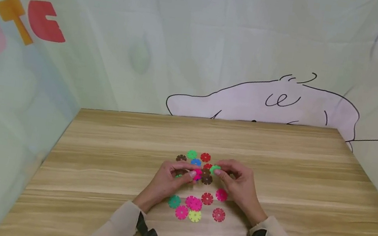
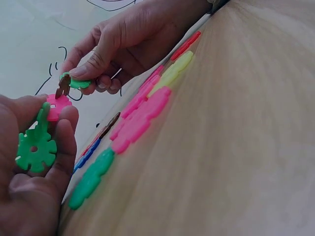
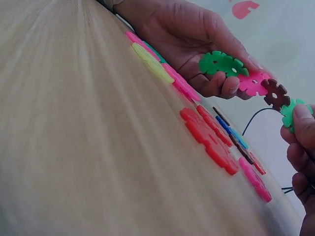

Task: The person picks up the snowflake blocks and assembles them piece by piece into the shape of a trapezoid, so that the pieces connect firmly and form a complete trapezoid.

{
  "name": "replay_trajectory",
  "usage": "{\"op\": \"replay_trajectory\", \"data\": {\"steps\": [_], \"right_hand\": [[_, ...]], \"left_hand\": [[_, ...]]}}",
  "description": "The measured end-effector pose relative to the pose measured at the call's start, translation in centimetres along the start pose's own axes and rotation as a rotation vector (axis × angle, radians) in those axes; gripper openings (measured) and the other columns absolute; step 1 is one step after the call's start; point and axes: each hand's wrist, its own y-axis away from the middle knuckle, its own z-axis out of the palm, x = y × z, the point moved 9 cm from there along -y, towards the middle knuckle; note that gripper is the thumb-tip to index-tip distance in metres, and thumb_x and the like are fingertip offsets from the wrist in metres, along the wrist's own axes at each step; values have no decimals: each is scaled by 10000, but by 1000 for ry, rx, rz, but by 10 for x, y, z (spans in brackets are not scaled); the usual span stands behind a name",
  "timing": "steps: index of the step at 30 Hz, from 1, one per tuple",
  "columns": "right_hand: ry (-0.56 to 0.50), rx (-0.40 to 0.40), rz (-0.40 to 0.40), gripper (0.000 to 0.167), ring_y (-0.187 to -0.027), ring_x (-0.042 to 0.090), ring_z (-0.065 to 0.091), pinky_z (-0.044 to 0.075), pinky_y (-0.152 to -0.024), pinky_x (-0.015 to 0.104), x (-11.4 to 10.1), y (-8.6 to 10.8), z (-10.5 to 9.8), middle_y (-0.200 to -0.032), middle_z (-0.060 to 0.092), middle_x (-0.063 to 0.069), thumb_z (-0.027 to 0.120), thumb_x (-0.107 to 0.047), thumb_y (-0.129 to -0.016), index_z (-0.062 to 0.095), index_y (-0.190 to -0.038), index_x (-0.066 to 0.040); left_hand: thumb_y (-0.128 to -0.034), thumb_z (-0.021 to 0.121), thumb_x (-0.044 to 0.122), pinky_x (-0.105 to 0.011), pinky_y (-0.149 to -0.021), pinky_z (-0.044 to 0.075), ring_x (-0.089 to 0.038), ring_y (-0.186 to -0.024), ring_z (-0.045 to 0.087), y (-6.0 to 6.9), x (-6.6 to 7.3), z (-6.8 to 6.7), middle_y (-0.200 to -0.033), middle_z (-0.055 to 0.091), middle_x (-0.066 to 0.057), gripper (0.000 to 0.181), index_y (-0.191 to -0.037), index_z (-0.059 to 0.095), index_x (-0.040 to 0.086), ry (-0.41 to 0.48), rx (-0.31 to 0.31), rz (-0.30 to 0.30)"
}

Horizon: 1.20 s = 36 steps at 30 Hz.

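Note:
Both hands hold a short chain of notched plastic discs above the table. My left hand [image 1: 169, 177] pinches its pink disc [image 3: 253, 84] between thumb and fingers. Green discs [image 2: 37, 151] joined to the pink one hang inside the left palm. My right hand [image 1: 240, 184] pinches a light green disc [image 1: 215, 169] at the other end. Between the hands sits a brown disc [image 3: 275, 95], touching both the pink and the light green discs. How deep its slots are engaged with the light green one, I cannot tell.
Several loose discs lie flat on the wooden table [image 1: 99, 170]. Nearer me are a teal disc [image 1: 174, 201], a yellow disc [image 1: 195, 216] and pink ones [image 1: 181, 212]. Beyond the hands lie a blue disc [image 1: 196, 162] and a red disc [image 1: 205, 157]. A printed cloth [image 1: 141, 44] hangs behind.

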Motion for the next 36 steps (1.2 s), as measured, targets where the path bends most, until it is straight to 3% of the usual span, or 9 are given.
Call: {"op": "replay_trajectory", "data": {"steps": [5,10,15,21,29,36], "right_hand": [[-17,-11,-28,154,-788,25,642,532,-686,200,-1,0,1,-927,816,165,798,20,-926,819,-1070,-28],[-61,-10,-41,117,-755,14,611,512,-670,190,-4,0,5,-908,804,210,793,67,-909,816,-1013,19],[-89,-30,-2,103,-770,3,642,537,-698,195,-4,1,10,-925,799,229,782,68,-917,806,-1013,40],[-103,-61,64,134,-821,8,676,561,-759,196,0,0,14,-986,808,222,774,27,-942,798,-1074,29],[-48,-58,147,239,-851,29,709,566,-806,204,5,0,15,-1016,822,188,785,-57,-963,757,-1190,12],[-61,-72,109,158,-830,36,712,598,-797,216,7,0,17,-982,813,202,780,-20,-956,780,-1112,2]], "left_hand": [[-1033,723,169,-235,-924,599,-94,-958,780,-1,1,1,-1304,776,-99,251,-1267,798,118,6,-14,5],[-1017,750,172,-259,-1002,547,-83,-1072,729,0,4,2,-1208,806,-98,252,-1253,806,107,2,-15,43],[-1016,755,186,-247,-883,525,-104,-1013,655,1,3,1,-1093,800,-105,271,-1272,791,107,3,-5,32],[-1033,733,194,-237,-938,583,-91,-1051,736,-1,2,2,-1205,807,-102,257,-1270,799,119,19,-14,25],[-1038,726,187,-249,-884,619,-119,-924,792,-1,0,0,-1256,775,-104,223,-1235,799,112,36,-6,-22],[-1038,724,181,-253,-857,632,-132,-918,793,-2,-2,1,-1267,746,-136,252,-1263,774,79,69,-11,-28]]}}
